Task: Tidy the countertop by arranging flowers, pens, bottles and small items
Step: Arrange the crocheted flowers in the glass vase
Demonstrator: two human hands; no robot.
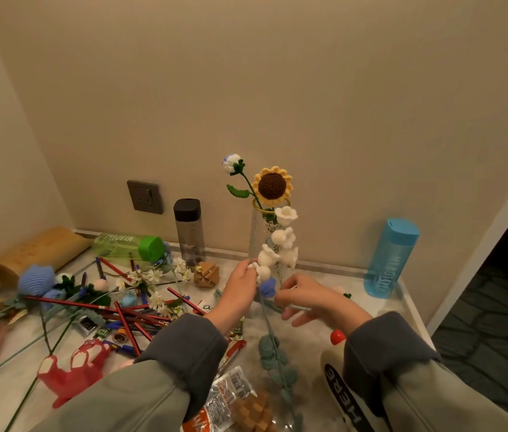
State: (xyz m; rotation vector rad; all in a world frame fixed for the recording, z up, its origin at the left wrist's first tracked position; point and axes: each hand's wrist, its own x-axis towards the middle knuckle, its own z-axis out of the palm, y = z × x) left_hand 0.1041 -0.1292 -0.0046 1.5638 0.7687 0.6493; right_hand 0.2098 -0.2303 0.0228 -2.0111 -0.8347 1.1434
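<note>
Overall, cluttered countertop [313,342] beneath beige wall [277,88].

From the vase [257,232], one bottle [188,232] is stood at ten o'clock, a second bottle [391,257] at three; pencils [140,316] are scattered at eight, a flower sprig [269,258] held before it.

Plain beige far wall [277,88], matte. It meets the beige left wall [3,151] in a corner. Dark grey square wall socket [145,197] low on far wall, left of centre. Pale marbled bench [352,288], raised lip along both walls. At right, a white upright trim [480,254], then dark patterned floor [489,338]. Light warm and dim.
</note>
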